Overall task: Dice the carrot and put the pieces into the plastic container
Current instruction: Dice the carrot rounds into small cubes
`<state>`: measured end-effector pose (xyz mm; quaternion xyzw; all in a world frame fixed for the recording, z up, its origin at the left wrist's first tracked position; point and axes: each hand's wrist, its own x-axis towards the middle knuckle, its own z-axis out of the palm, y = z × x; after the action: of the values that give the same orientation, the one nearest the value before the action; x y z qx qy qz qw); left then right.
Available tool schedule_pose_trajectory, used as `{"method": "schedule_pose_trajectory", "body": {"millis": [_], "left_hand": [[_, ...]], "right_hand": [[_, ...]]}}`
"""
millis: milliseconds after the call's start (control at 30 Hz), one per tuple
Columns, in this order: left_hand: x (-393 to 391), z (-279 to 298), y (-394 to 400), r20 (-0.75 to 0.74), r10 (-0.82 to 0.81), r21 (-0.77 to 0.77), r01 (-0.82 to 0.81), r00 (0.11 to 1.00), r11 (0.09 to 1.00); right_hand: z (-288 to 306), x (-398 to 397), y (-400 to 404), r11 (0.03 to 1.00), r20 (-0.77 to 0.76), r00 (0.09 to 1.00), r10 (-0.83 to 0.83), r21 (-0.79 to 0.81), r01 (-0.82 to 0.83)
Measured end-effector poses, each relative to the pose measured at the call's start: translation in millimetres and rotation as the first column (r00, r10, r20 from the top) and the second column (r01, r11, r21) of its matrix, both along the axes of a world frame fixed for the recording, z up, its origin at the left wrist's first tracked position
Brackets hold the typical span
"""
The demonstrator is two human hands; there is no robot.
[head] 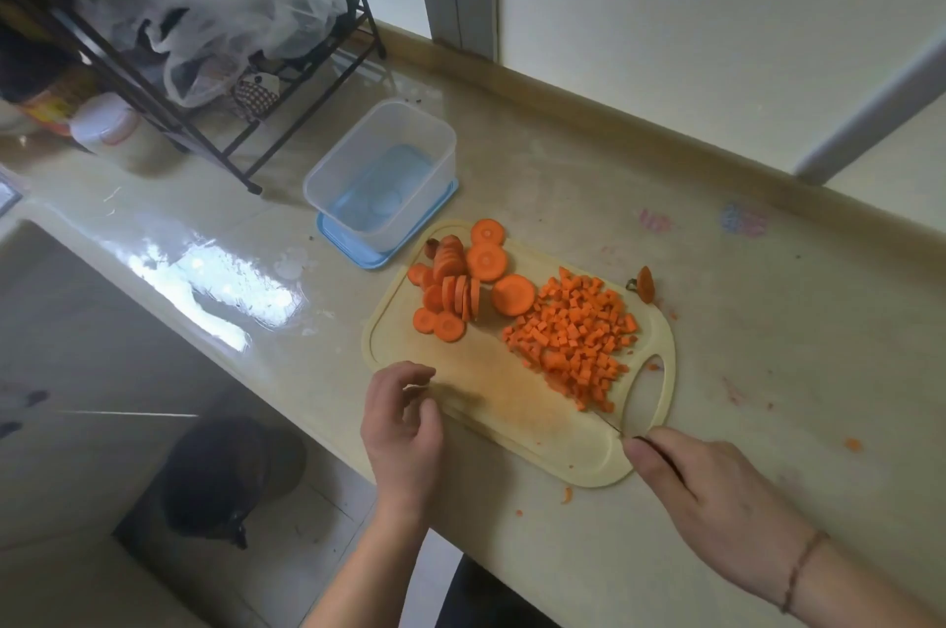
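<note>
Counter (588, 167): cutting board (517, 422) bearing firm carrot slices (455, 279) and loose dice (578, 335) (scoop underneath), right hand (681, 479) gripping knife (609, 425), left hand (404, 428) loosely curled, empty.

Diced carrot (573, 335) heaped beside uncut slices (455, 287) (on board); clear container (381, 174) empty.

Soft daylight, counter (215, 269) glare (wide-angle bending)
</note>
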<state>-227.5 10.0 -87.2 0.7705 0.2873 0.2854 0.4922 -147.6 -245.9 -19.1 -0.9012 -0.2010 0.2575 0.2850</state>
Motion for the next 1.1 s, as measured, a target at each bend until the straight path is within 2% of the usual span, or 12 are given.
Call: {"method": "schedule_pose_trajectory", "body": {"millis": [100,200,267,300,367,467,600,767,833,967,1100], "left_hand": [[13.9,18.1,-1.1,0.123,0.016,0.008,-0.017,0.992,1.0],[32.8,37.8,-0.6,0.192,-0.203,0.231,0.156,0.96,0.96],[46.9,43.7,-1.1,0.107,-0.432,0.376,0.366,0.896,0.851],[53.9,44.3,-2.2,0.005,-0.522,0.415,0.474,0.853,0.777],[67.3,40.9,-5.2,-0.217,-0.597,0.45,0.622,0.772,0.641],[81.6,34.3,-10.1,-0.367,-0.608,0.435,0.708,0.704,0.556],[94.7,32.9,-12.8,-0.379,-0.63,0.375,0.735,0.678,0.565],[102.7,37.1,-14.7,-0.407,-0.654,0.351,0.77,0.638,0.533],[104.2,38.6,-15.7,-0.414,-0.651,0.345,0.771,0.637,0.535],[116.8,34.9,-13.3,-0.44,-0.575,0.401,0.724,0.689,0.561],[129.9,35.7,-10.0,-0.529,-0.574,0.424,0.78,0.625,0.459]], "right_hand": [[9.7,8.8,-6.0,0.986,0.187,0.98,0.074,-0.159,-0.044],[3.4,18.3,-11.5,0.951,0.363,0.915,0.178,-0.303,-0.064],[-0.8,23.0,-13.7,0.933,0.419,0.88,0.226,-0.352,-0.072],[-1.2,24.7,-14.2,0.929,0.448,0.86,0.243,-0.363,-0.074],[1.7,26.7,-13.6,0.932,0.519,0.816,0.252,-0.358,-0.061],[3.6,26.3,-14.5,0.942,0.586,0.774,0.239,-0.333,-0.039],[-1.8,25.8,-20.3,0.951,0.611,0.76,0.224,-0.307,-0.034],[-2.6,25.6,-25.5,0.947,0.63,0.741,0.232,-0.321,-0.023],[-5.9,26.1,-27.4,0.947,0.632,0.738,0.238,-0.319,-0.032],[-8.3,24.1,-29.9,0.951,0.649,0.721,0.244,-0.307,-0.045],[-10.0,14.1,-40.6,0.952,0.607,0.758,0.239,-0.299,-0.06]]}}
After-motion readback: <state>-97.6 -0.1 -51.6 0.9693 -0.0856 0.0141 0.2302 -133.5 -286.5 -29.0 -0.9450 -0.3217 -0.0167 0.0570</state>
